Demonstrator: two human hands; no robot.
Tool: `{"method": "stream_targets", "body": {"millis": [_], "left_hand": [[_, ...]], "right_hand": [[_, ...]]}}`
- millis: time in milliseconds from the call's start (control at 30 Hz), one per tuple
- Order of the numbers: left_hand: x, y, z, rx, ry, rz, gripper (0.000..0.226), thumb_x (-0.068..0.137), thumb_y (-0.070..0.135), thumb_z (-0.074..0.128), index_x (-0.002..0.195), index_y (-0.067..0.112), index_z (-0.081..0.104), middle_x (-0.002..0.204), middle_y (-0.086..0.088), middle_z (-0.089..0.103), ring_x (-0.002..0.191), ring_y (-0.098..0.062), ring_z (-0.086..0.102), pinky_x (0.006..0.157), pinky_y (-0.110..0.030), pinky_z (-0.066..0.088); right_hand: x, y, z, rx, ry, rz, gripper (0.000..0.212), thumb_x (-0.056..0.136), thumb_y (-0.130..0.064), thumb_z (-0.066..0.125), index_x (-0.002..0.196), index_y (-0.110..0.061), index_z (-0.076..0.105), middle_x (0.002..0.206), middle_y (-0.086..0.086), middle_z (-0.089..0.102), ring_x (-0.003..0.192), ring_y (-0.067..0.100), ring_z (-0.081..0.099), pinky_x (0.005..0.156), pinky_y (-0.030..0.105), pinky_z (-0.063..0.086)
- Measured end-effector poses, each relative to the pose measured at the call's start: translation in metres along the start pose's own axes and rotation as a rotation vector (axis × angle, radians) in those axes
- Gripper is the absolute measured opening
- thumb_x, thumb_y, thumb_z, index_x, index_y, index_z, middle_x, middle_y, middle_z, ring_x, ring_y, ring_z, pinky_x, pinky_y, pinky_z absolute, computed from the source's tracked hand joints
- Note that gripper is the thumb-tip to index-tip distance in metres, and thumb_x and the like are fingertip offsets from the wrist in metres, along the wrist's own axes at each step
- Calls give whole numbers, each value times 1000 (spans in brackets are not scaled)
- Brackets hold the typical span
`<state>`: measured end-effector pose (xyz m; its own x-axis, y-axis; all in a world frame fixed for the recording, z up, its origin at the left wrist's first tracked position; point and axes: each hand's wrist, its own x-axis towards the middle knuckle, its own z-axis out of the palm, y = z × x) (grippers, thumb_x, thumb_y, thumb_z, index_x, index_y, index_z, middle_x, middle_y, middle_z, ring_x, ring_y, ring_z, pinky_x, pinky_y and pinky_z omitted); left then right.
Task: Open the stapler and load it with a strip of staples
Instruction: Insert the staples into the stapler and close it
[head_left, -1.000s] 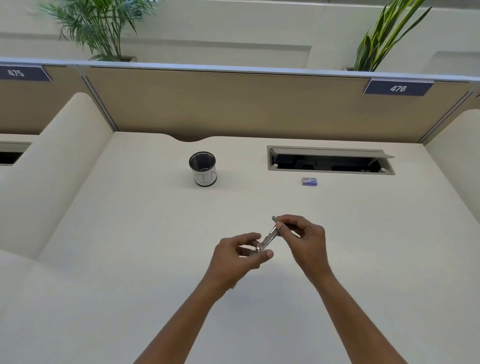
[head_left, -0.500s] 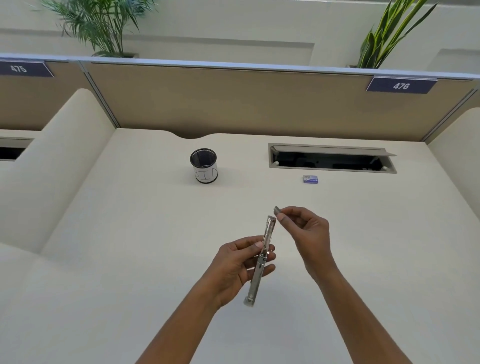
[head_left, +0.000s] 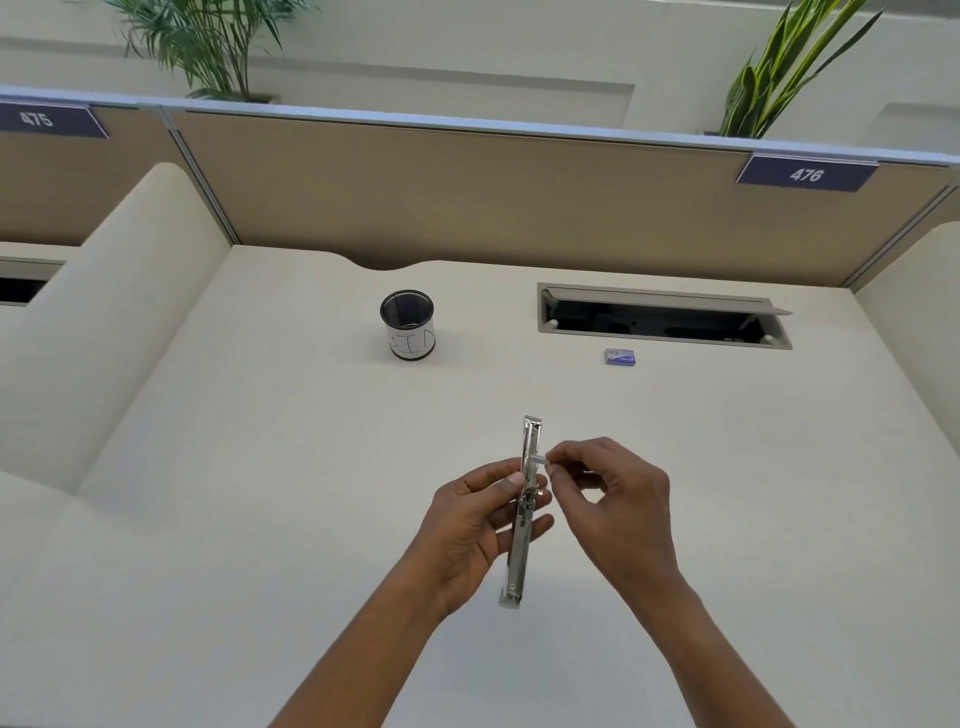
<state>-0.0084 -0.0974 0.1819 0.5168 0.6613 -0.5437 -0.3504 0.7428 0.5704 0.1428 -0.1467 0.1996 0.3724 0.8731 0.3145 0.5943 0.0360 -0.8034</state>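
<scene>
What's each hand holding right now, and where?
Left hand grips the opened stapler around its middle. Right hand pinches a small staple strip by one end.

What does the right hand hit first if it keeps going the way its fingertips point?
The right hand points left with a small staple strip pinched; first contact would likely be the opened stapler in the left hand. Depth is unclear.
</scene>
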Motion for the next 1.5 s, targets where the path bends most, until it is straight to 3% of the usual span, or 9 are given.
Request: {"method": "stream_targets", "body": {"millis": [200,300,433,567,767,1100,1300,1433,1500], "left_hand": [[-1,-3,3,22,-3,32,22,94,4,67,113,-2,74,99,-19,75,90,-27,75,90,-50,60],[-2,-4,3,37,27,47,20,95,5,66,111,-1,76,102,-20,75,99,-32,73,90,-50,60],[-2,-6,4,55,84,67,23,96,13,68,112,-1,75,121,-31,70,118,-44,67,93,-51,59],[-1,-7,2,84,124,80,23,93,13,72,112,-1,75,123,-34,67,118,-48,66,98,-56,56],[-1,-10,0,92,146,84,23,92,14,73,111,0,75,121,-35,67,118,-51,64,97,-56,57],[-3,-8,0,94,137,89,19,95,12,69,109,2,78,119,-32,70,117,-47,66,101,-59,54],[-4,-5,1,92,120,86,17,96,11,68,104,3,80,94,-17,76,81,-26,75,87,-47,61],[-5,-5,2,95,122,82,19,97,12,66,106,2,79,92,-17,76,79,-24,75,88,-49,61],[-5,-4,1,100,124,80,19,97,13,66,107,3,79,100,-26,76,89,-30,74,94,-53,60]], "right_hand": [[1,-1,0,-75,-38,-45,19,79,5,77,84,-13,78,80,-5,72,73,-2,68,68,4,50],[2,-1,0,-104,-64,-74,17,80,2,77,84,-15,78,80,-5,71,70,2,68,67,6,51],[2,1,-1,-116,-147,-134,15,82,-1,77,86,-15,78,80,-4,72,66,4,68,68,9,53],[0,5,-1,-104,-189,-172,14,84,0,76,88,-14,78,82,-3,72,68,5,69,69,13,55],[-1,8,1,-88,-189,-203,12,85,0,76,89,-11,77,83,-1,71,70,3,67,71,8,51],[3,12,6,-46,-213,-204,15,83,1,77,91,-12,79,85,-3,72,73,4,69,70,18,58],[6,11,5,-113,-239,-255,13,84,-1,75,91,-11,77,85,-2,71,70,9,68,66,25,57],[8,14,6,-114,-277,-247,12,85,-4,74,94,-12,78,86,-3,71,70,8,68,67,26,58],[9,15,7,-104,-291,-234,15,85,-3,75,95,-13,78,87,-4,71,71,5,68,69,22,58]]}}
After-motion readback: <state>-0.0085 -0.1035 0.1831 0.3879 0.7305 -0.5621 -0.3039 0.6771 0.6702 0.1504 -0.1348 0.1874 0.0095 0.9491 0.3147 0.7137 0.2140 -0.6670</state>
